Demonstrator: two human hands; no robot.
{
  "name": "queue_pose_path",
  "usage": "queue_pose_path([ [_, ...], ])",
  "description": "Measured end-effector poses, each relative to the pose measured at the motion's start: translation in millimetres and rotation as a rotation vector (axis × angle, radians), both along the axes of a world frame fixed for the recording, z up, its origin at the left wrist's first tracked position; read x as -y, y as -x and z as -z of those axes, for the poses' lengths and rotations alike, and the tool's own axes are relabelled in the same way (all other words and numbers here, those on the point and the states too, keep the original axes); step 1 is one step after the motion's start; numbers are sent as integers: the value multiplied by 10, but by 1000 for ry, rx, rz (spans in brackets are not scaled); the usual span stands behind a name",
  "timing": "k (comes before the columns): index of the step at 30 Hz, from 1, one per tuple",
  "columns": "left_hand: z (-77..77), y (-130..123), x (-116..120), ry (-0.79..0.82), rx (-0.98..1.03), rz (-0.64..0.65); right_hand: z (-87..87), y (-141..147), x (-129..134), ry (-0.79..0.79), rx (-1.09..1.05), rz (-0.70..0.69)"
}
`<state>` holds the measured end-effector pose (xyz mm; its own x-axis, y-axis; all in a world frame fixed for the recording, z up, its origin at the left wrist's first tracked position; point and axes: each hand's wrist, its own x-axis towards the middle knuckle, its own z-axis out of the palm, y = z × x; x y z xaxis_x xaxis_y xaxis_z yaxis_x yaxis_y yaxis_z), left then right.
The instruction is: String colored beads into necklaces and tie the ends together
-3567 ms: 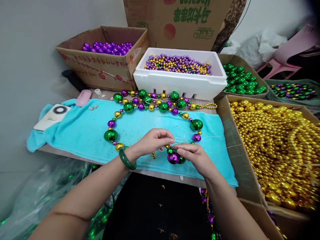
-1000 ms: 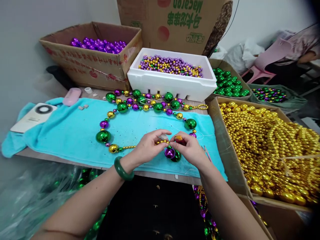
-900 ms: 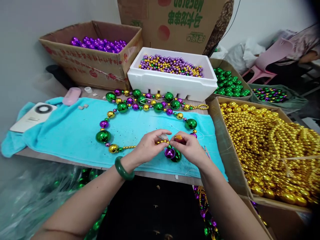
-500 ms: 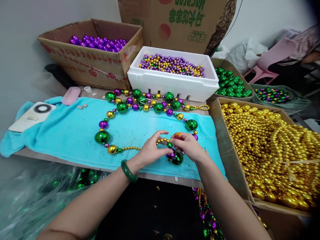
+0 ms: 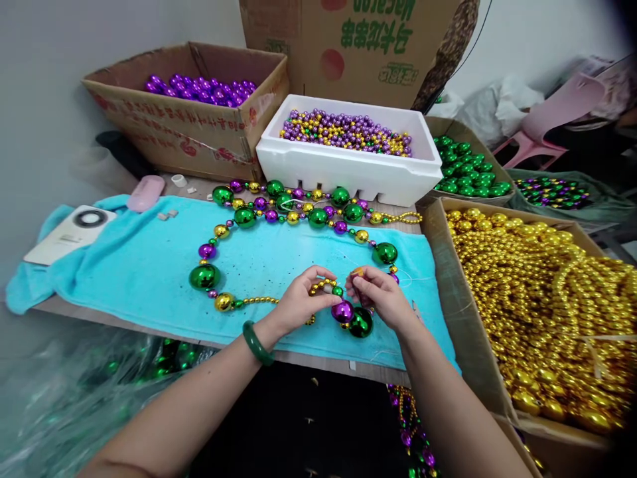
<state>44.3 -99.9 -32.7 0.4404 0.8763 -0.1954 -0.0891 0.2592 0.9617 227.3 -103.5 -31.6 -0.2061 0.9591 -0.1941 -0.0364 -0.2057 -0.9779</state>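
Left hand (image 5: 301,299) is pinching the string of shiny gold, green and purple round beads (image 5: 342,311), fingers partly curled. Right hand (image 5: 381,292), just beside it, is curling nearly closed; contents unclear.

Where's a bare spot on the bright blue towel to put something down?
Inside the loop of shiny green, purple and gold beads, the middle of the towel has just dark specks. There's more room between that loop and the flat white device. It's crowded around the left hand and right hand, and near the white foam box.
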Motion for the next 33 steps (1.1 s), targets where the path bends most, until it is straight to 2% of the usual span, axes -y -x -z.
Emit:
queue_pose_path([
  [3,-7,9,-18,62,72,19,15,-23,-9,-82,-11,-33],
  [8,-27,0,-36,121,133,11,110,-36,-67,-43,0,-42],
  [14,-70,-9,-50,125,141,18,103,10,-138,-11,89,-67],
  [19,-54,-9,-55,138,173,32,117,51,-174,-55,113,-18],
  [33,-79,-32,-42,138,204,65,130,84,-190,-124,133,-45],
])
